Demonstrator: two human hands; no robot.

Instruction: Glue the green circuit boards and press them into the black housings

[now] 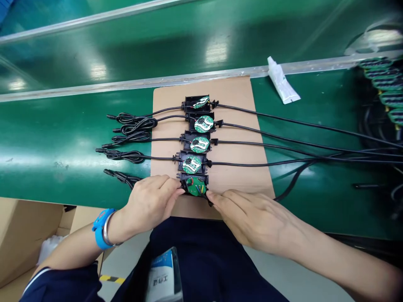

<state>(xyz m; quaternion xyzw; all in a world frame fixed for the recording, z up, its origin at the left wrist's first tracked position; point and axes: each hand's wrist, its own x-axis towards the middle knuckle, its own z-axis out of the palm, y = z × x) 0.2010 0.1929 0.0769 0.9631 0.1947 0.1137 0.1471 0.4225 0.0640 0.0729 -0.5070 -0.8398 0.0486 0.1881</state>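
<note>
So both hands are in a tight pinch, thumb against fingertips — left hand (154,199) on the black bit at the left end of the nearest black case (205,180), right hand (252,216) gripping the cable fitting (209,201) at its right. That case (green circuit board (195,187) on top) is nearest of five on the cardboard (233,93) on the counter (47,147). Badge (162,274) seems to read 工作证 — tube (282,83) print's too small.

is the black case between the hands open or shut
Open: the black rectangular plastic case shows no cover, and a round green circuit board with coloured wires lies exposed.
</note>
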